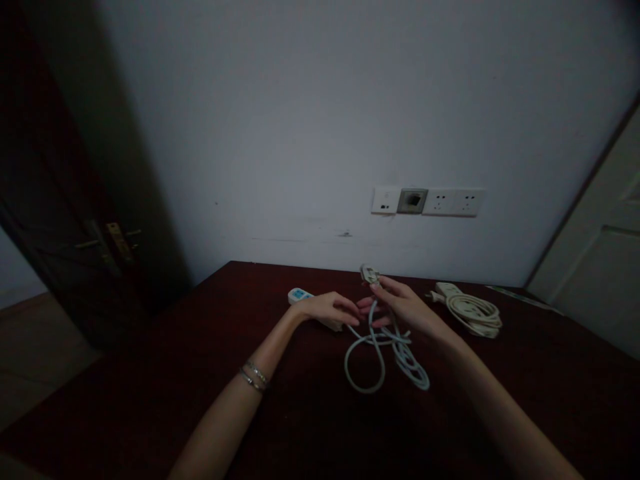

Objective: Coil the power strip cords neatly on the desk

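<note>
My right hand is raised a little above the dark table, fingers closed around a pale power cord just below its plug. The plug sticks up past the fingertips. Loose loops of the same cord hang under the hand and spread toward the table. My left hand, with bracelets on the wrist, reaches over a white power strip with blue markings and covers its middle. Its fingers are loosely bent and apart, close to the cord, with nothing visible between them.
A second power strip with a coiled cord lies on the dark red table to the right. Wall sockets sit above the table's back edge. A dark door stands left, a pale door right.
</note>
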A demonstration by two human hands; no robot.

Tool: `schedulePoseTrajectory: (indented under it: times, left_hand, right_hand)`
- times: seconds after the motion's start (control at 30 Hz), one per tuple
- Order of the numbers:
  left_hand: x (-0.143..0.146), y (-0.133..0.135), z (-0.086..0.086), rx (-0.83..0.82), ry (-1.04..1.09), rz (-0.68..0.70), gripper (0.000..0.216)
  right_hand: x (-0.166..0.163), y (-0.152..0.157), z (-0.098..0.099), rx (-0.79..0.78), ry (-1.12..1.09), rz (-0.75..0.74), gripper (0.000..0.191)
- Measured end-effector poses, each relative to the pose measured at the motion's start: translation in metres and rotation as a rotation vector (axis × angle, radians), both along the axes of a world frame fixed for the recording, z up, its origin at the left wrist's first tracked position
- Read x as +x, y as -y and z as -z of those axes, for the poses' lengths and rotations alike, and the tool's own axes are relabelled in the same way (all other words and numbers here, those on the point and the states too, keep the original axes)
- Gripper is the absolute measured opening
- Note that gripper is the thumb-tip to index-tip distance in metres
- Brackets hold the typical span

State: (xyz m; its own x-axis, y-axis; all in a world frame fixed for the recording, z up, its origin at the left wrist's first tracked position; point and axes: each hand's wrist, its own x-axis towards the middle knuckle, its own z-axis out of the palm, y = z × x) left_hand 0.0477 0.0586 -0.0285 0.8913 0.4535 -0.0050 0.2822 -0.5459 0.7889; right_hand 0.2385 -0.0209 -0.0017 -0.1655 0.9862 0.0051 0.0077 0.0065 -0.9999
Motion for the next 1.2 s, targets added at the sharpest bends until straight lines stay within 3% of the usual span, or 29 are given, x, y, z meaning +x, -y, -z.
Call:
schedulePoseTrajectory:
  times: [0.1,0.17,0.27,0.37,0.47,0.57,0.73,0.97,1.1,1.2]
  left_hand:
    - [0.017,0.014,0.005,-0.082,-0.002,0.068,0.033]
    - [0.029,0.020,0.014,-0.099,0.062,-0.013,0.036]
    - [0.044,0.024,0.027,-0.273,0.216,-0.144,0.042]
    - [0.045,0.020,0.026,-0.445,0.329,-0.243,0.044]
    - [0.029,0.008,0.014,-0.473,0.468,-0.425,0.038]
    - [0.003,-0.011,0.004,-0.438,0.551,-0.636,0.025]
    - [-0.036,-0.042,0.008,-0.472,0.593,-0.944,0.014]
    - [-0.075,-0.059,0.026,-0.407,0.367,-1.089,0.009]
    - [-0.076,-0.054,0.035,-0.300,0.082,-1.051,0.006]
    - [-0.065,-0.048,0.033,-0.140,-0.066,-1.072,0.025]
  right_hand:
    - [-0.001,-0.006,0.008,0.020,0.053,0.045,0.034]
    - [0.001,-0.010,0.012,0.036,0.087,0.068,0.038]
    - [0.005,-0.014,0.013,0.068,0.109,0.075,0.036]
    - [0.011,-0.011,0.004,0.027,0.099,0.126,0.029]
    - [0.019,-0.002,-0.014,-0.014,0.019,0.186,0.027]
    - [0.030,0.008,-0.030,0.084,-0.089,0.242,0.028]
    - [0.054,0.015,-0.043,0.215,-0.229,0.414,0.027]
    - [0.082,0.010,-0.049,0.187,-0.501,0.609,0.016]
    - [0.071,0.006,-0.045,0.128,-0.619,0.572,0.013]
    - [0.051,0.005,-0.040,0.102,-0.666,0.500,0.011]
